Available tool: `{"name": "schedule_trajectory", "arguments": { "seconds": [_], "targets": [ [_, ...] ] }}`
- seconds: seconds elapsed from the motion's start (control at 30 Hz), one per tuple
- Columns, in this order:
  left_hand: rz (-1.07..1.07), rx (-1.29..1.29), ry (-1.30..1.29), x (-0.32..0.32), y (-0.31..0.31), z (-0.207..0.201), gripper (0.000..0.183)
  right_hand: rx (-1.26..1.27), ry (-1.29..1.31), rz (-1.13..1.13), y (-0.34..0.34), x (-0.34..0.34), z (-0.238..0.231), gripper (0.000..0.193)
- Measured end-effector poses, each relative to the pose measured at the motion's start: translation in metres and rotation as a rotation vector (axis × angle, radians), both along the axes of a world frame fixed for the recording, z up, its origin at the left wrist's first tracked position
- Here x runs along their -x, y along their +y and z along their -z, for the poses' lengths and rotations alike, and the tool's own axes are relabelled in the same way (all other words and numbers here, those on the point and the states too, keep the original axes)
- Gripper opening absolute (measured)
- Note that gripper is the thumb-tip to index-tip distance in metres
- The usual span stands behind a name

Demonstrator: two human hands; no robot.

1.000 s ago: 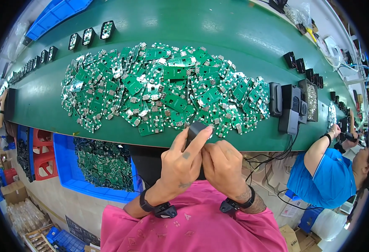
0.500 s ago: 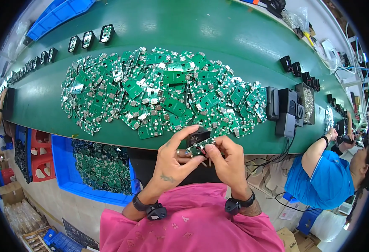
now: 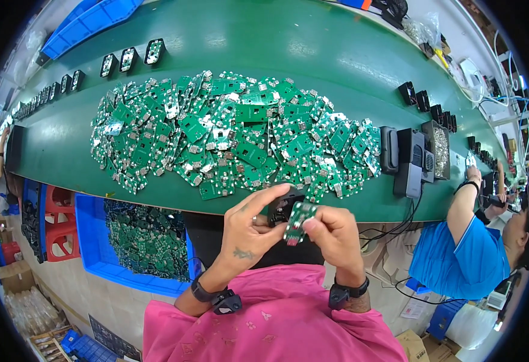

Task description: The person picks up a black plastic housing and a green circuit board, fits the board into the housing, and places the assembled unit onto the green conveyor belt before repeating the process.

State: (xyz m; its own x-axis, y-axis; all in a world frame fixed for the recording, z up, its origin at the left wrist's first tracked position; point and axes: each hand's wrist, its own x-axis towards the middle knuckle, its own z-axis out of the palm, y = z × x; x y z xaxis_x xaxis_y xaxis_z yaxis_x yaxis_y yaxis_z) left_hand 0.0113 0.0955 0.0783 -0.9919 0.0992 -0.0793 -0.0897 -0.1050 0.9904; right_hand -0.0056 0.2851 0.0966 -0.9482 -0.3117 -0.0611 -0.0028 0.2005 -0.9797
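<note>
My left hand point(image 3: 252, 226) is closed around a small black plastic housing point(image 3: 280, 206), its open side toward the right. Between the thumb and fingers of my right hand point(image 3: 336, 235) is a green circuit board point(image 3: 301, 221), tilted, right beside the housing. Whether the two touch, I cannot tell. Just beyond my hands a large heap of green circuit boards point(image 3: 252, 152) spreads over the green table point(image 3: 246, 36).
Black housings with boards point(image 3: 128, 59) stand in a row at far left; empty-looking ones point(image 3: 422, 99) at right. Black speaker-like units point(image 3: 409, 161) and a tray of small parts point(image 3: 439, 148) flank the heap. A blue bin of boards point(image 3: 95, 253) is lower left. A co-worker point(image 3: 463, 256) sits right.
My right hand has moved slightly right and turned the circuit board from lying across the housing to a steeper tilt beside it. My left hand still holds the housing.
</note>
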Motion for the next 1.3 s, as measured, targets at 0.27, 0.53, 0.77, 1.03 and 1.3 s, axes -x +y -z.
{"name": "schedule_trajectory", "arguments": {
  "seconds": [0.27,0.53,0.77,1.03,1.3],
  "targets": [
    [-0.136,0.302,0.285,-0.002,0.008,0.014,0.058,-0.234,0.158,-0.133,-0.019,-0.002,-0.018,0.024],
    [-0.21,0.169,0.172,-0.005,0.006,0.01,0.055,-0.176,0.221,0.045,-0.033,-0.005,0.004,0.03],
    [-0.024,-0.305,0.03,-0.006,-0.007,0.001,0.051,-0.26,0.375,0.117,-0.037,-0.002,0.012,0.032],
    [-0.15,-0.058,0.045,-0.007,0.003,0.01,0.037,-0.345,0.424,0.115,-0.039,-0.006,0.016,0.034],
    [-0.156,-0.02,0.002,-0.007,0.006,0.006,0.032,-0.109,0.084,0.133,-0.041,-0.004,0.008,0.034]
  ]
}}
